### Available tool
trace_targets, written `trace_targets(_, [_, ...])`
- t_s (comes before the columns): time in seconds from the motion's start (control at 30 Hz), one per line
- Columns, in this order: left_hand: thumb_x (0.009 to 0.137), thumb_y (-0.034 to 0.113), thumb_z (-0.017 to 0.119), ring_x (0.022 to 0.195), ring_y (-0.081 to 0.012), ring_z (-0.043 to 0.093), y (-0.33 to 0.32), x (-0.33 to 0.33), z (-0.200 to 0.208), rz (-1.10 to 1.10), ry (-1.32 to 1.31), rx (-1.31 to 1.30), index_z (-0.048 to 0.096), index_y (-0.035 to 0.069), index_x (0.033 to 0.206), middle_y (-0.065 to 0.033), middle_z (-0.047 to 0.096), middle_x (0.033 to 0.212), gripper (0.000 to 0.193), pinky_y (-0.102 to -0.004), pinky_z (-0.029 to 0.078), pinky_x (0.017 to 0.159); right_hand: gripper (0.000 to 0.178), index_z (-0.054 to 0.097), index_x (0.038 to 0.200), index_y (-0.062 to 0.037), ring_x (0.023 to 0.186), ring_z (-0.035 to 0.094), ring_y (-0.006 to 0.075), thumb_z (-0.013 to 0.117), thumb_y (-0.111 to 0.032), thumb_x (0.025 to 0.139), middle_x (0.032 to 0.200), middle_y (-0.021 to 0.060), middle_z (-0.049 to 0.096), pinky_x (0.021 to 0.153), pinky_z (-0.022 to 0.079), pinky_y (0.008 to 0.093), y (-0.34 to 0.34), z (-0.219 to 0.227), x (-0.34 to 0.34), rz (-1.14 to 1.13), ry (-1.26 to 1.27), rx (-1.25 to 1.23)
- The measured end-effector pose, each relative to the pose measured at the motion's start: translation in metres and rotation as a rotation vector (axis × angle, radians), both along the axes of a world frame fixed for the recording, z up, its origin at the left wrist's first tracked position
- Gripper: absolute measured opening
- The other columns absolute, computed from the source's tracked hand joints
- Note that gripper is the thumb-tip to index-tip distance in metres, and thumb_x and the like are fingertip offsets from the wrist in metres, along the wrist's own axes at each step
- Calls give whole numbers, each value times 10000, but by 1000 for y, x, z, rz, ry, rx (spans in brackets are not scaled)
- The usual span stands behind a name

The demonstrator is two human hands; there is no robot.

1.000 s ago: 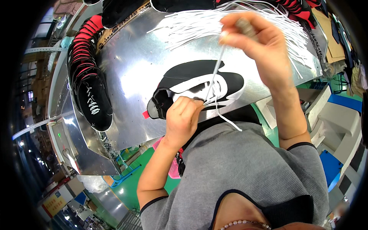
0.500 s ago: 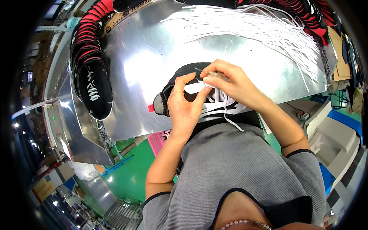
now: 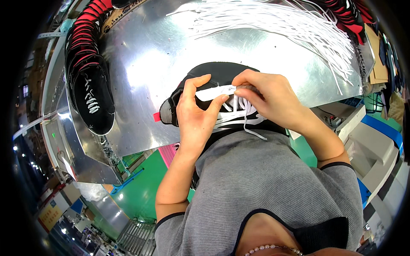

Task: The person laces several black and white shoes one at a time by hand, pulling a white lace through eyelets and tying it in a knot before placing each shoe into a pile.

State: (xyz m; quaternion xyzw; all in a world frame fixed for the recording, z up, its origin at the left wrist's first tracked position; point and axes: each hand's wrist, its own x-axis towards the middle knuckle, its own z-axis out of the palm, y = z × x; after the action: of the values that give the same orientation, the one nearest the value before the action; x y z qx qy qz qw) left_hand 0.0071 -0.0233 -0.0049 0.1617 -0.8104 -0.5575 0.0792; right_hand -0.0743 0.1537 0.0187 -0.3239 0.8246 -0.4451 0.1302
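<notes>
A black shoe [image 3: 213,68] with white side stripes and a red tab at its heel lies at the table's near edge, in front of my body. My left hand [image 3: 197,106] grips it, forefinger on the far side and thumb by the white tongue [image 3: 209,93]. White shoelace [image 3: 241,104] crosses the eyelet area, and one loose end hangs toward me. Over the lacing, my right hand [image 3: 267,96] is closed in a pinch around a small tool with a greyish wrapped handle [image 3: 250,87]. The tool's tip is hidden at the tongue's edge.
Many loose white laces [image 3: 273,27] are spread over the far part of the metal table [image 3: 141,85]. A curved row of black and red shoes [image 3: 92,100] lines its left side, and more shoes [image 3: 341,15] stand far right. A pale plastic bin [image 3: 367,149] is at the right.
The tool's thin tip, visible before above the shoe, is now out of sight. My right hand has shifted slightly right and turned, fingertips lower at the tongue. The view has shifted a little.
</notes>
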Motion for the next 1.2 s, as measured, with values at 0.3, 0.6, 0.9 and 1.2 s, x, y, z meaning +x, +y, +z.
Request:
trace_targets(0.3, [765, 91, 797, 882, -183, 640, -1, 1, -2, -5, -1, 37, 599, 14, 1123, -87, 669, 978, 416, -304, 502, 785, 132, 584, 904, -78, 632, 631, 270, 636, -200, 905, 696, 59, 645, 548, 462, 386, -3, 3, 1, 43, 108, 92])
trace_targets(0.6, [893, 18, 661, 597, 10, 390, 3, -5, 18, 30, 27, 296, 578, 17, 1218, 23, 618, 882, 335, -175, 341, 520, 102, 586, 849, -63, 652, 624, 280, 678, -101, 826, 706, 75, 632, 581, 476, 374, -12, -13, 6, 133, 280, 140])
trace_targets(0.9, [904, 128, 684, 589, -24, 373, -9, -6, 6, -6, -2, 207, 560, 39, 1244, 47, 488, 728, 373, -201, 326, 528, 145, 599, 938, -68, 637, 624, 278, 671, -183, 884, 743, 95, 657, 589, 475, 360, -1, 0, -2, 48, -144, -69])
trace_targets(1.2, [887, 43, 616, 948, -136, 551, -11, -17, -3, -117, 103, 152, 534, 1, 1282, -83, 600, 1120, 406, -254, 442, 821, 337, 487, 1107, -37, 804, 695, 270, 608, -116, 802, 880, 129, 683, 611, 527, 427, -14, -12, 15, 236, 156, 485])
